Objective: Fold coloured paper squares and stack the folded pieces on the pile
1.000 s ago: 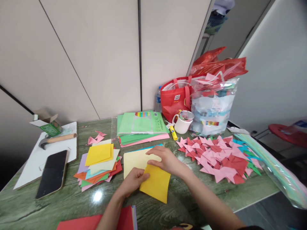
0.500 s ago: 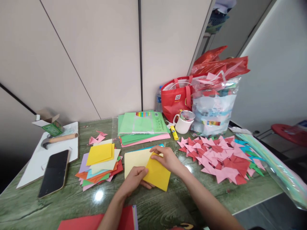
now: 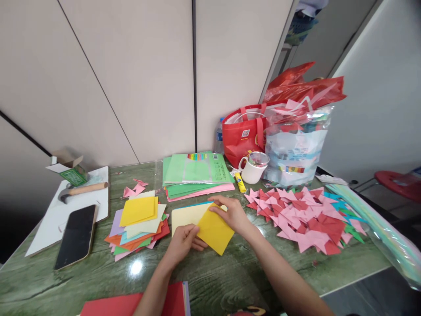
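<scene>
A yellow square of paper [image 3: 216, 230] is held at a slant between my two hands, one corner pointing toward me. My left hand [image 3: 186, 239] pinches its left corner, thumb on top and fingers beneath. At the top corner my right hand [image 3: 230, 215] grips the sheet between thumb and fingers. Under and behind it lies a stack of cream paper [image 3: 186, 215] with a blue edge showing at the back. To the left of my hands sits a pile of coloured paper squares [image 3: 144, 224], yellow ones on top.
Folded pink and red paper pieces [image 3: 305, 215] are heaped at right. Green paper packs [image 3: 197, 169], a glue stick [image 3: 240, 182], a white mug [image 3: 251, 170] and bags [image 3: 243, 136] stand behind. A phone [image 3: 76, 237], hammer [image 3: 83, 189] and red paper [image 3: 131, 305] lie left and in front.
The yellow paper has turned a little, its near corner shifting left and away from me. Both hands keep hold of it. The view has shifted slightly.
</scene>
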A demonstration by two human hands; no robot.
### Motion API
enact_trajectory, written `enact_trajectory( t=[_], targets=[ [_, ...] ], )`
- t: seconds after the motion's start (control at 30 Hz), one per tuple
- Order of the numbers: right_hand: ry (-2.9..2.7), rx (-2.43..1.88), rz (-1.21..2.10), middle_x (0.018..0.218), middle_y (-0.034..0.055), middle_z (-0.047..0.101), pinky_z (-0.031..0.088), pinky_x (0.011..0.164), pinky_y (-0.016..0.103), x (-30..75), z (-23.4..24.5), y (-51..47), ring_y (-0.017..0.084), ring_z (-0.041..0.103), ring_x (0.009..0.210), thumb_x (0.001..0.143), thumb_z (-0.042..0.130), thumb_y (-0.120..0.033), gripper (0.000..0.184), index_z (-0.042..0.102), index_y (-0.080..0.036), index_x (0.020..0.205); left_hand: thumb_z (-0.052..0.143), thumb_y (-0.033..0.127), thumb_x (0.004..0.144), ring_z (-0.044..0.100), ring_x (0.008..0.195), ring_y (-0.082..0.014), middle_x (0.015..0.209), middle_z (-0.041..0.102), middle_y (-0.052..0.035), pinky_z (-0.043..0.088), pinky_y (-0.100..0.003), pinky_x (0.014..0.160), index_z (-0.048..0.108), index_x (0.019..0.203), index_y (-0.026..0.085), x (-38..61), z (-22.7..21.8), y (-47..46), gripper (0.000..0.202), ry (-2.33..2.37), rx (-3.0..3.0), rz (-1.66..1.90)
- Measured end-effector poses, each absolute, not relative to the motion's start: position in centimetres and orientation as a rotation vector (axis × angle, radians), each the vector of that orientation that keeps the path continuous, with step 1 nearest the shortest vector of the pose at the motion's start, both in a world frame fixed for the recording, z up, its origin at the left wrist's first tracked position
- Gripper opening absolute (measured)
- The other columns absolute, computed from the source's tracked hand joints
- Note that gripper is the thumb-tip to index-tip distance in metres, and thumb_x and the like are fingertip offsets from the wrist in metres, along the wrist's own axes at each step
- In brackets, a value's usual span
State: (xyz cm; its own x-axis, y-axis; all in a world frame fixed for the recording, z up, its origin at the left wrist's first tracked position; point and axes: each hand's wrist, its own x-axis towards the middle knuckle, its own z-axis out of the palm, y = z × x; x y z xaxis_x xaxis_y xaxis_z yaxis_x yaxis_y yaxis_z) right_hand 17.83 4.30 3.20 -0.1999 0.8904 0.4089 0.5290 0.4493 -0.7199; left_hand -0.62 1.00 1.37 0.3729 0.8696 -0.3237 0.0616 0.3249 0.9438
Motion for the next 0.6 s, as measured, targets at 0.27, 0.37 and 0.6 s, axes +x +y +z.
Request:
enact_trajectory(
  t=[0.27,0.37,0.6],
  targets=[
    [-1.676,-1.28,0.249,0.089,0.0066,0.064,0.046,0.074,0.031,19.4,2.4,5.3,0.019,0.059,0.083,0.083,0.046,-0.022,0.017,0.06,-0.018,0.092,0.048,0.041,0.076,0.061,0.042,-0.0177,0.051,0.064,-0.004,0.05,-0.029,0.043,0.051,0.064,0.014,-1.8,1.6,1.7,0.03,1.199,0.856,1.482],
    [-1.75,-1.291,0.261,0.093,0.0073,0.064,0.047,0.078,0.033,19.1,1.1,4.9,0.019,0.059,0.088,0.082,0.048,-0.023,0.018,0.059,-0.019,0.095,0.043,0.036,0.081,0.065,0.054,-0.019,0.059,0.066,-0.0039,0.053,-0.035,0.056,0.049,0.069,0.015,-2.7,1.9,2.3,0.025,1.17,0.674,1.886],
    [-2.214,-1.101,0.433,0.119,0.0114,0.052,0.033,0.097,0.044,15.7,-1.6,2.9,0.024,0.04,0.117,0.066,0.067,-0.032,0.048,0.053,-0.019,0.11,0.041,0.027,0.083,0.066,0.075,-0.0232,0.072,0.068,-0.0103,0.047,-0.046,0.077,0.042,0.07,0.015,-3.4,1.4,3.2,0.017,1.083,0.467,2.037]
  ],
)
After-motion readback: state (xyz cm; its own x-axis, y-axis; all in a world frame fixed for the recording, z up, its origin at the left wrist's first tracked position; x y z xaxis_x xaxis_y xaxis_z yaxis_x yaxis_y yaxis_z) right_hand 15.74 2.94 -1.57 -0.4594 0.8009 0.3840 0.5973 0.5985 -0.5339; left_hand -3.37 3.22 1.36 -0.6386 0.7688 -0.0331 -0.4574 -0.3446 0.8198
